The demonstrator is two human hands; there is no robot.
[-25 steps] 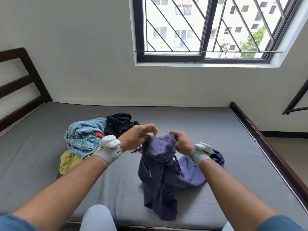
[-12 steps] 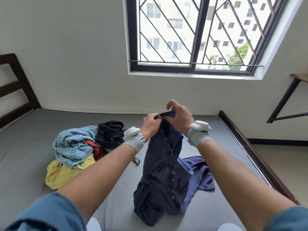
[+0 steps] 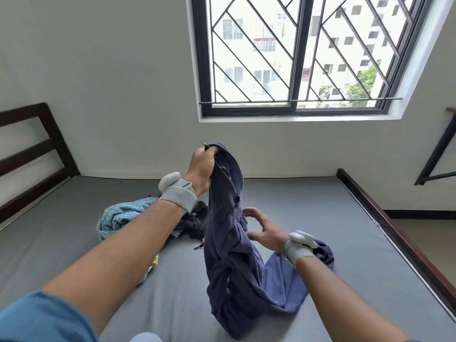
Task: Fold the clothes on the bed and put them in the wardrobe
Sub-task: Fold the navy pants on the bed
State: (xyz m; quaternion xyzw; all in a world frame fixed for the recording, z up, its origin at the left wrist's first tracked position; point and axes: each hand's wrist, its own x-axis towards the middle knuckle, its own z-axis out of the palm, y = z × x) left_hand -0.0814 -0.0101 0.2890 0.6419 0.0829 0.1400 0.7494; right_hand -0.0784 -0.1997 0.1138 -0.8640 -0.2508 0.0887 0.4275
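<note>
Head view: grey bed (image 3: 308, 218) filling the frame, headboard at far left, window above the far wall. Navy garment (image 3: 229, 243) hung upright over mid-bed, long axis near vertical, top edge bunched high, lower folds piled on the mattress at near centre, a paler blue flap spilling right under the right wrist. Clothes pile (image 3: 123, 215) left of it, blue patterned piece on top, a dark piece just behind the left wrist, partly hidden by the left forearm.

Left hand (image 3: 201, 169) high, grip clamped on the garment's top edge, fingers curled round the cloth. Right hand (image 3: 265, 233) lower and right of the hanging cloth, grip apart, fingers spread, fingertips (image 3: 246, 211) just beside or brushing the fabric at mid-height; contact hard to tell.

Judged: garment runs straight down from the left grip, so free hand nearer the middle and lower part. Likely need: right hand finding an edge or a leg to spread the cloth before folding. Wardrobe not in view.
</note>
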